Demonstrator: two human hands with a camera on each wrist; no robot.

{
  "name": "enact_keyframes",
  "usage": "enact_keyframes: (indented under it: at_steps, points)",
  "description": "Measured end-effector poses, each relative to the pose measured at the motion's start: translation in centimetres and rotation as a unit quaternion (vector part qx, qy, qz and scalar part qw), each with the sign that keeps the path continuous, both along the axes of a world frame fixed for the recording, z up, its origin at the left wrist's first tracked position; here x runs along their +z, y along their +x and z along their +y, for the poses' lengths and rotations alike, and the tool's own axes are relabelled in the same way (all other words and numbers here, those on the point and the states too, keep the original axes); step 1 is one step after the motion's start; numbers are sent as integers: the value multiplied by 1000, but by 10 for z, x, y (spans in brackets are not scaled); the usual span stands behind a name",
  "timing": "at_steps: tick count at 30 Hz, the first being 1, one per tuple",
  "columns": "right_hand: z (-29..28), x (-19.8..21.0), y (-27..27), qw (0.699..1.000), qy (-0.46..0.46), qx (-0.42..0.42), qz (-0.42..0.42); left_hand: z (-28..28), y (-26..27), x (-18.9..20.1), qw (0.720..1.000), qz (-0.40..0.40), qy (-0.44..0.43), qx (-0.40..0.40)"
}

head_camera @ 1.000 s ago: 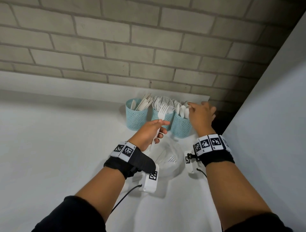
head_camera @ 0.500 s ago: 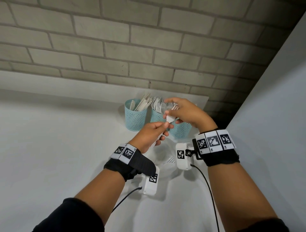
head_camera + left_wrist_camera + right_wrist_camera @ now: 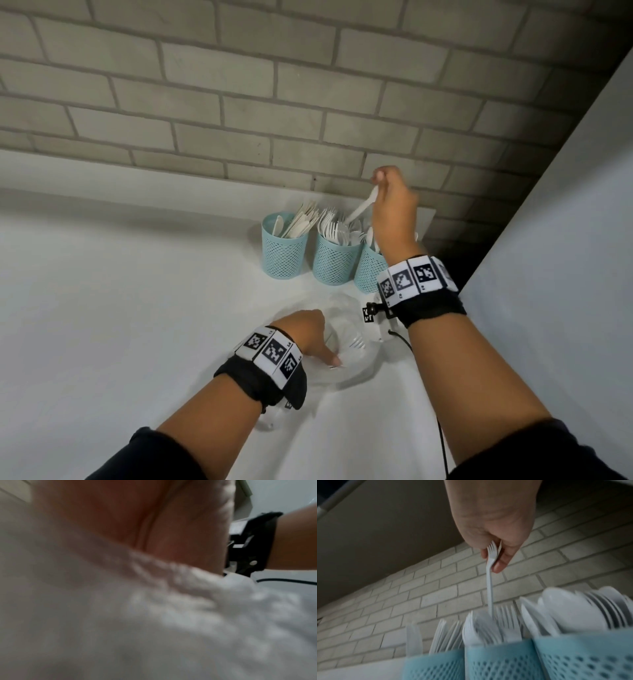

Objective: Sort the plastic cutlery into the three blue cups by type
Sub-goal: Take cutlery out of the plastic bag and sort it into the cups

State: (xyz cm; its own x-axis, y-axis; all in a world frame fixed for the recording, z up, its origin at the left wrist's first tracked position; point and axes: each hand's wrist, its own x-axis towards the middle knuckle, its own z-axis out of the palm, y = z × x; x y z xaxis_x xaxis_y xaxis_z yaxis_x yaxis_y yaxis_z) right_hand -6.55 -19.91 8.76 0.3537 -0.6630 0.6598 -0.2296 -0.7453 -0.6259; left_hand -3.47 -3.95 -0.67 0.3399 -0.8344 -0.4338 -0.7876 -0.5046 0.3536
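Three blue mesh cups stand by the brick wall: the left cup holds knives, the middle cup forks, the right cup spoons. My right hand pinches a white fork at its tined end, handle tip down among the forks in the middle cup. My left hand is low at the left rim of a clear plastic bowl, thumb over the rim. Its fingers are hidden. One fork lies in the bowl.
A white panel rises along the right side, close to my right forearm. A dark gap lies behind the spoon cup. The white counter stretches away to the left. The left wrist view is blurred, showing only my palm.
The fork passed from my left hand to my right, which rose over the middle cup. My left hand dropped back to the clear bowl.
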Motion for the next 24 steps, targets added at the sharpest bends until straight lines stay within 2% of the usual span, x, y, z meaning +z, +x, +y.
enact_keyframes:
  at_steps: [3,6,10,12,15,17,18,20,22,24]
  points:
    - [2,-18,7,984,14,-16,178,3,-3,3,1000,11,6,-7]
    - [1,-33,15,933,-23,-20,359,5,-3,4,999,33,2,-18]
    - [5,-39,19,900,15,5,436,8,-4,4,999,4,22,-45]
    - [7,-37,19,906,-28,-4,423,7,-3,4,998,-10,29,-57]
    - [20,-29,10,963,-95,-21,250,5,1,6,998,-16,27,-55]
    - [29,-29,0,982,-59,48,176,4,5,4,999,-5,12,-41]
    - [35,-30,-6,978,-15,95,184,4,7,3,1000,2,-1,-30]
    - [45,-36,-18,938,61,148,308,4,10,2,1000,-7,-19,-17]
    - [46,-49,-26,866,82,149,470,5,11,-1,999,-19,-24,-15]
    - [46,-66,-31,809,80,126,568,5,10,-2,999,-24,-20,-19]
